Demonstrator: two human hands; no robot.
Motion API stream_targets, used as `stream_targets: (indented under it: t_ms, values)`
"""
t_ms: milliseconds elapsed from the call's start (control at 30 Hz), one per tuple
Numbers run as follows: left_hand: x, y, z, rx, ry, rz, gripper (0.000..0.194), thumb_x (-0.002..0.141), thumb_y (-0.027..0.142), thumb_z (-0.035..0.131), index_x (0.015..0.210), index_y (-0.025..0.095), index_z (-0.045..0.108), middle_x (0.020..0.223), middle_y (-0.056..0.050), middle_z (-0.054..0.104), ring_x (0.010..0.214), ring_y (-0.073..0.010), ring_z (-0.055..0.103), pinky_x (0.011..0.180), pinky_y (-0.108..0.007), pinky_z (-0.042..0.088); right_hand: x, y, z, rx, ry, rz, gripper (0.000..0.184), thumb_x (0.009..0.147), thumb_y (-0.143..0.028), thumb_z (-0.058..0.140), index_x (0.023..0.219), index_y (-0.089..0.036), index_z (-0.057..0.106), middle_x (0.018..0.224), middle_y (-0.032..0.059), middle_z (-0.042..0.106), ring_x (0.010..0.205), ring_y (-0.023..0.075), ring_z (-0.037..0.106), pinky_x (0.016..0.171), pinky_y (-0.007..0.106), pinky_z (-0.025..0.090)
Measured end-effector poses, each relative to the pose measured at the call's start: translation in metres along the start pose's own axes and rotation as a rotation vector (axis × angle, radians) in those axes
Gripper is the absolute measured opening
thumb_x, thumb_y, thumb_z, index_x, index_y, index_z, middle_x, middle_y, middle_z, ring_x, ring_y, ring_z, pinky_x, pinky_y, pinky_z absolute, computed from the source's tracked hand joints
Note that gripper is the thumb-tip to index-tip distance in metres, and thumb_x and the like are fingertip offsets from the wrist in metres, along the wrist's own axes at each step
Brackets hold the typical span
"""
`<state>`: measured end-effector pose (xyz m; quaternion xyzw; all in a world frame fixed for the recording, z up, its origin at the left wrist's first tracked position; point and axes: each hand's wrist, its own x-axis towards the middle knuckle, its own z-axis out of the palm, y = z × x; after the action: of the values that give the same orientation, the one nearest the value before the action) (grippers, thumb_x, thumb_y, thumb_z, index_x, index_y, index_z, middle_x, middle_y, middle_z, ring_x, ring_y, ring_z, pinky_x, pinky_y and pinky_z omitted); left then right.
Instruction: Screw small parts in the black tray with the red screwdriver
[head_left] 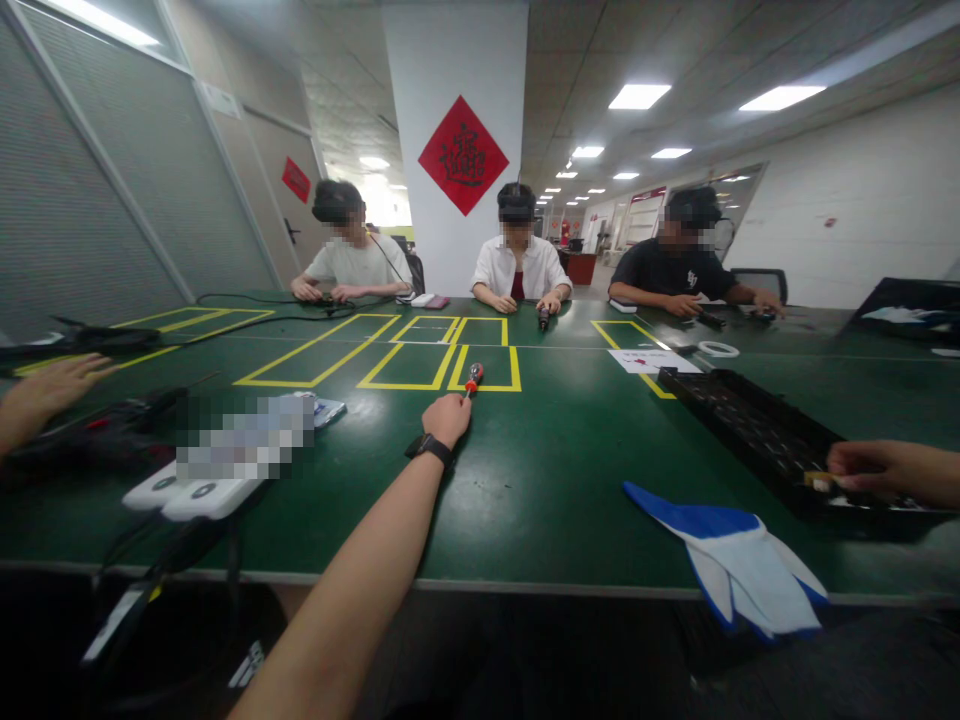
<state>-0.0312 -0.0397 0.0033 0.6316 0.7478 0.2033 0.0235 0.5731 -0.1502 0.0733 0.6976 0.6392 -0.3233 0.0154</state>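
Observation:
My left hand point(448, 418), with a black watch point(430, 450) on its wrist, reaches forward over the green table point(555, 470). Its fingers are closed round the thin shaft of a screwdriver point(474, 378). The screwdriver's red and dark handle points away from me, beside a yellow taped rectangle point(516, 370). My right hand is out of view.
To the left lie white devices point(202, 492), partly pixelated, and another person's hand point(56, 395). At right are blue and white gloves point(739, 560), a long black tray point(750, 430) and another person's hand point(889, 470). Three people sit opposite.

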Motion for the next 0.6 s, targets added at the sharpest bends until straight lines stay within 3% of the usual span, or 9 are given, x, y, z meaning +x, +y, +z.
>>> stream_targets:
  t_ms: [100,167,233,333,400,467,567,600]
  values:
    - [-0.001,0.001,-0.001,-0.003,-0.002,0.003,0.043,0.085,0.043,0.030,0.087,0.020,0.066,0.092,-0.011,0.068,0.088,-0.0233,0.062,0.070,-0.029,0.045,0.013,-0.004,-0.003,-0.002,0.222,0.048,0.024,0.076,-0.043,0.051,0.084,-0.022,0.060,0.088,0.0188,0.063,0.071,0.0189,0.058,0.066,0.031,0.040]
    - [-0.001,0.001,-0.001,-0.003,-0.004,0.000,0.043,0.086,0.043,0.030,0.087,0.020,0.067,0.093,-0.011,0.068,0.089,-0.0234,0.062,0.070,-0.029,0.045,0.029,-0.004,-0.003,-0.101,0.459,0.005,0.036,0.079,-0.041,0.049,0.108,-0.020,0.055,0.110,0.0187,0.059,0.091,0.0209,0.057,0.076,0.030,0.040]
    - [-0.001,0.001,-0.001,-0.001,-0.006,-0.006,0.043,0.085,0.043,0.030,0.087,0.020,0.067,0.094,-0.011,0.068,0.089,-0.0231,0.062,0.071,-0.029,0.045,0.046,0.001,-0.003,-0.284,0.649,-0.011,0.051,0.079,-0.037,0.050,0.125,-0.016,0.045,0.127,0.0197,0.048,0.113,0.0247,0.047,0.085,0.033,0.037]
    - [0.000,0.001,0.000,-0.001,-0.008,-0.008,0.043,0.085,0.044,0.031,0.086,0.020,0.067,0.092,-0.011,0.068,0.088,-0.0231,0.062,0.070,-0.029,0.045,0.068,0.014,-0.007,-0.343,0.773,0.242,0.059,0.085,-0.040,0.039,0.133,-0.005,0.037,0.127,0.0266,0.045,0.116,0.0317,0.044,0.084,0.039,0.036]
    - [0.001,0.000,0.001,-0.001,-0.002,-0.001,0.045,0.084,0.046,0.030,0.084,0.020,0.067,0.091,-0.011,0.068,0.086,-0.0240,0.062,0.068,-0.030,0.045,0.076,0.023,-0.012,-0.291,0.748,0.369,0.062,0.087,-0.039,0.035,0.131,0.004,0.037,0.123,0.0311,0.046,0.109,0.0304,0.051,0.081,0.037,0.038]
    - [0.002,0.000,0.002,0.006,0.007,-0.003,0.046,0.083,0.049,0.030,0.082,0.020,0.066,0.089,-0.011,0.068,0.085,-0.0252,0.062,0.066,-0.031,0.045,0.079,0.028,-0.018,-0.273,0.623,0.404,0.053,0.086,-0.032,0.038,0.118,0.008,0.050,0.113,0.0320,0.053,0.098,0.0265,0.057,0.078,0.032,0.039]
    - [0.004,0.001,0.003,0.034,0.023,-0.023,0.047,0.081,0.053,0.033,0.083,0.020,0.066,0.089,-0.012,0.068,0.085,-0.0256,0.062,0.067,-0.031,0.045,0.080,0.028,-0.024,-0.278,0.456,0.306,0.030,0.083,-0.022,0.046,0.087,-0.002,0.068,0.096,0.0246,0.063,0.084,0.0221,0.061,0.073,0.028,0.040]
    - [0.004,0.002,0.003,0.048,0.027,-0.026,0.047,0.080,0.053,0.035,0.085,0.019,0.066,0.090,-0.013,0.067,0.085,-0.0255,0.062,0.067,-0.031,0.045,0.078,0.025,-0.026,-0.299,0.515,0.245,0.026,0.081,-0.020,0.048,0.078,-0.005,0.069,0.090,0.0211,0.065,0.079,0.0210,0.061,0.071,0.027,0.040]
